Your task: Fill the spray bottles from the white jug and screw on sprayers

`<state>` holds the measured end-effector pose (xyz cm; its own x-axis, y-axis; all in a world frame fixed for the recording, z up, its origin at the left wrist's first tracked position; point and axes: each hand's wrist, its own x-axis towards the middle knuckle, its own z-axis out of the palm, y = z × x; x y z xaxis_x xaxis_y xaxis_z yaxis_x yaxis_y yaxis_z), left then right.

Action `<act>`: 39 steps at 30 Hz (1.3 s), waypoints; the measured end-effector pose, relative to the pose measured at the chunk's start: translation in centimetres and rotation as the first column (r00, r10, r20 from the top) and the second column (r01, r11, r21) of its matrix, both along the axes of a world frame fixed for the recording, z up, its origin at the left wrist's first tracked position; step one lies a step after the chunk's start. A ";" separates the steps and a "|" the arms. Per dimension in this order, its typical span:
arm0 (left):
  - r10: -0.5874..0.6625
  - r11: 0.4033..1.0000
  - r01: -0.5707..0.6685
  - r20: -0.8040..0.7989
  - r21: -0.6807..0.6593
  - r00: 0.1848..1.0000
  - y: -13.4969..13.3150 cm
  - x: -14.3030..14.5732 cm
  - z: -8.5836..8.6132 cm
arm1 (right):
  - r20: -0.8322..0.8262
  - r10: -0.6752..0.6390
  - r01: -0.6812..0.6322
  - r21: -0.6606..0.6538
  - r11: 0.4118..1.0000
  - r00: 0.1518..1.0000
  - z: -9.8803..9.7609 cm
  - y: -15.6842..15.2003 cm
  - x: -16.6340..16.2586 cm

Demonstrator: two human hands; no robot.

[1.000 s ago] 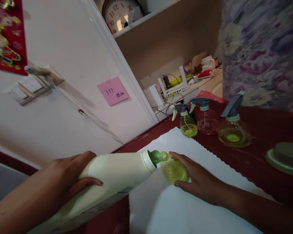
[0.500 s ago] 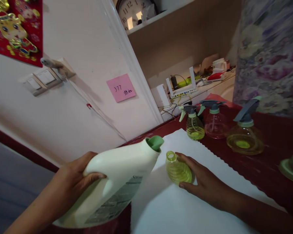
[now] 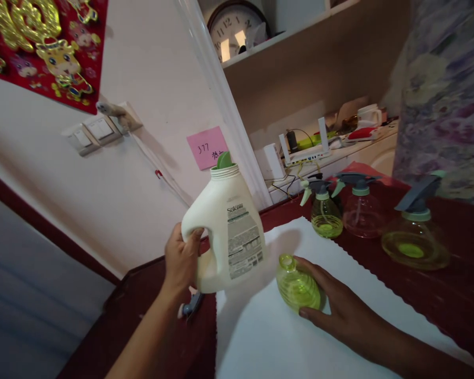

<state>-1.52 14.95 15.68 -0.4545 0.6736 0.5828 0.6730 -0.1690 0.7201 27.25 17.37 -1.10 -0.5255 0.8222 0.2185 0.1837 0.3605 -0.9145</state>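
My left hand is closed round the handle of a large cream detergent jug, which is raised nearly upright, its green spout uncapped at the top. A printed grey label faces me. To the right, my right hand grips a small yellow-green ribbed bottle from its right side. The bottle's open mouth points up, and it leans slightly over a white sheet. Yellowish liquid seems to be inside it, though its level is hard to make out.
Three spray bottles stand behind on the dark red table: a green one, a pinkish one and a larger clear one. A loose spray head lies left of the sheet. A white router sits on the counter behind.
My left hand has tipped the jug from a tilted pose to nearly upright, its spout moving up and away from the small bottle. My right hand still holds the bottle. The view has shifted slightly.
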 end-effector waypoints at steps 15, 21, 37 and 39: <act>-0.040 0.999 0.037 0.159 0.025 0.987 4.9 -0.4 -9.9 | 0.041 -0.056 0.055 0.022 0.998 0.998 -1.4 0.1 0.2; -0.113 0.994 0.111 0.203 0.022 0.973 4.1 -0.8 -10.4 | 0.081 -0.058 0.053 0.067 0.996 0.995 -3.4 0.9 0.2; -0.113 0.981 0.114 0.016 -0.155 0.994 -2.7 -6.8 -7.1 | 0.037 -0.127 0.123 0.098 0.988 0.991 -5.3 1.6 0.3; -0.068 0.965 0.050 -0.061 -0.258 0.996 -5.0 -8.7 -6.4 | 0.050 -0.132 0.126 0.101 0.987 0.990 -5.8 1.7 0.3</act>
